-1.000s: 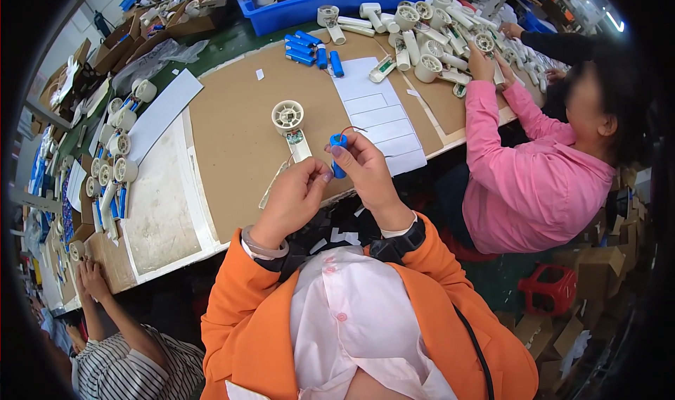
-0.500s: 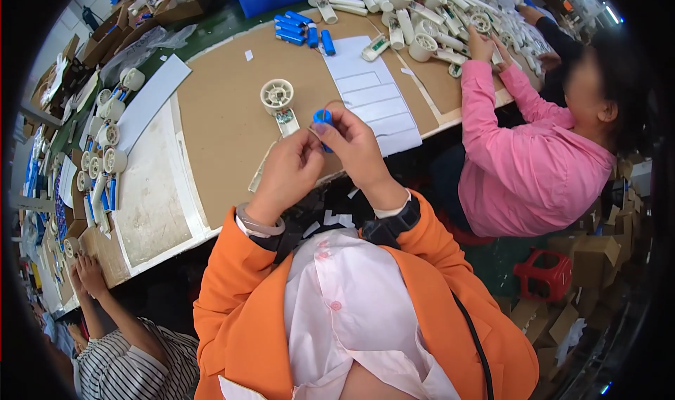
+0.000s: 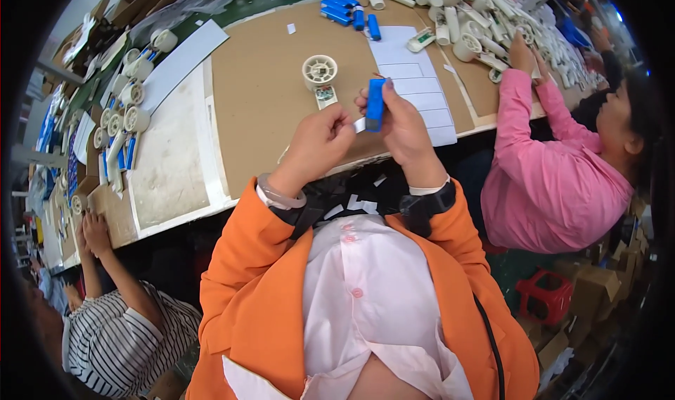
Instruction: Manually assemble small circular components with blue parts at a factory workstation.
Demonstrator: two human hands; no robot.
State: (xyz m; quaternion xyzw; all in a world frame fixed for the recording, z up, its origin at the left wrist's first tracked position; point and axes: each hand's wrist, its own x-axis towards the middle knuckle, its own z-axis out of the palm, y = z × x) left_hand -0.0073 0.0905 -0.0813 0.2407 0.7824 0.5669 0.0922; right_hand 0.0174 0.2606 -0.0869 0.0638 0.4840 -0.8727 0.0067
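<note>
On my feed: right hand clamped on a blue cylinder, raised over brown board; left hand with fingertips pinched together on a small white strip at the cylinder's near end. I note a cream fan body lying just beyond the left hand, lined paper right of it
</note>
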